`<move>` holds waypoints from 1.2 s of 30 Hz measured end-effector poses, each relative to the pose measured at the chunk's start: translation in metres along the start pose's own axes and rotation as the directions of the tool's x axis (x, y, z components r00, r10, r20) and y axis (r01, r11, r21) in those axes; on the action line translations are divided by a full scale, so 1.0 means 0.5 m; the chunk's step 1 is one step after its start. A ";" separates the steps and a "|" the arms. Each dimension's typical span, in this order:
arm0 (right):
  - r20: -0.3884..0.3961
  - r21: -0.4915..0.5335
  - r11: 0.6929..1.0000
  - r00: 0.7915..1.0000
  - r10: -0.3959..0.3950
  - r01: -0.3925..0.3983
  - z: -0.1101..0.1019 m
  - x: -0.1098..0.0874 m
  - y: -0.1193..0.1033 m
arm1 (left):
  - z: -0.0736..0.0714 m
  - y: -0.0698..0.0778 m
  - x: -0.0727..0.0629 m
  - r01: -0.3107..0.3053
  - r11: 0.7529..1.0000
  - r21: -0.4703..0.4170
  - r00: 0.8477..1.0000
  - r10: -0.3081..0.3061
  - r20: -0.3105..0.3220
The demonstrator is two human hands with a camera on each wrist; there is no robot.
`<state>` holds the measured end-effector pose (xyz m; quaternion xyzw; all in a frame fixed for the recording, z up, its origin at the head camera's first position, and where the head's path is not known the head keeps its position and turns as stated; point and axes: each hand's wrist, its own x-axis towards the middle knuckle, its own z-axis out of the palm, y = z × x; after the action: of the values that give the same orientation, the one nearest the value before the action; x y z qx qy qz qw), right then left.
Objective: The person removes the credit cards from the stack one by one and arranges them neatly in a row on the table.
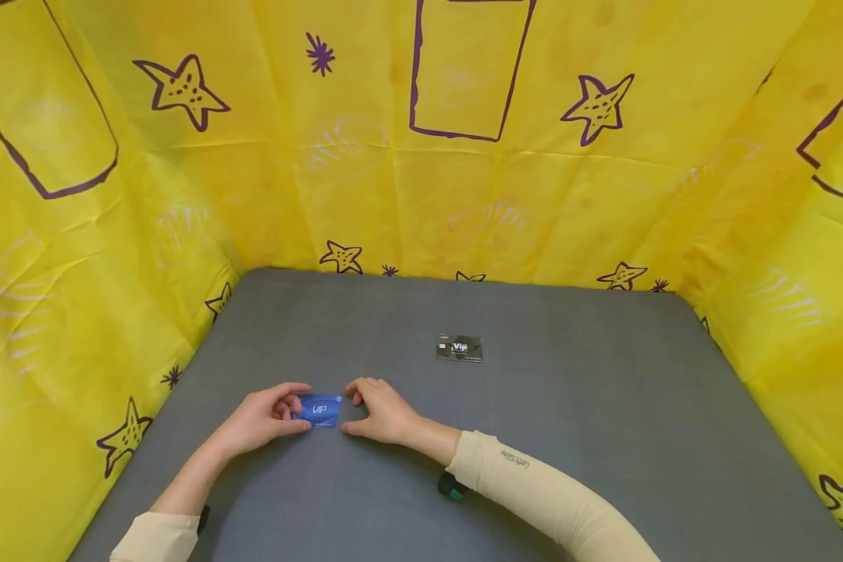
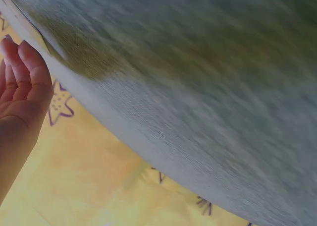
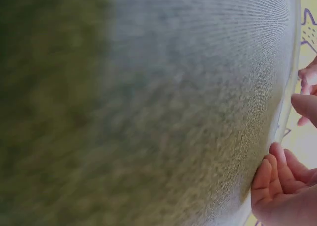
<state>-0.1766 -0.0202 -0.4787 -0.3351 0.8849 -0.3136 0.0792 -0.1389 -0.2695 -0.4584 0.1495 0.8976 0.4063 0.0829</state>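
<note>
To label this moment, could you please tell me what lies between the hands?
The blue card, marked VIP, is there; the head view shows it.

A gray tabletop is bearing a black card beyond the right hand; a blue card is seemingly resting between it and the left hand.

A blue rectangular card with pale "VIP" lettering lies face up, its long side running between the two hands, its left end held by the left hand's thumb and fingers, its right edge at the right hand's fingertips, contact unclear.
</note>
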 end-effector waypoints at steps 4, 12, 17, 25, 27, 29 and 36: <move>-0.030 0.037 0.999 0.999 -0.012 0.013 -0.009 -0.008 0.007 | 0.016 0.016 0.010 -0.022 1.000 -0.013 1.000 0.022 0.003; -0.089 0.096 0.994 0.995 -0.033 0.042 -0.032 -0.032 0.030 | 0.052 0.042 0.034 -0.090 0.995 -0.034 0.996 0.089 -0.015; -0.095 0.119 0.993 0.995 -0.014 0.025 -0.044 -0.050 0.052 | 0.073 0.059 0.051 -0.133 0.990 -0.054 0.991 0.134 0.010; -0.104 0.152 0.988 0.995 0.010 0.005 -0.066 -0.083 0.082 | 0.106 0.091 0.082 -0.191 0.980 -0.050 0.981 0.193 0.034; -0.109 0.153 0.988 0.994 0.017 0.000 -0.071 -0.091 0.088 | 0.113 0.098 0.090 -0.203 0.978 -0.044 0.978 0.204 0.039; -0.113 0.158 0.987 0.993 0.024 -0.006 -0.075 -0.099 0.095 | 0.120 0.104 0.098 -0.217 0.976 -0.034 0.975 0.218 0.044; -0.136 0.163 0.987 0.990 0.035 -0.013 -0.092 -0.125 0.111 | 0.142 0.118 0.130 -0.266 0.964 -0.019 0.962 0.267 0.061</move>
<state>-0.1753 0.0751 -0.4803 -0.2944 0.8639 -0.4058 0.0482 -0.1692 -0.1608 -0.4623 0.2813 0.8640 0.4138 0.0564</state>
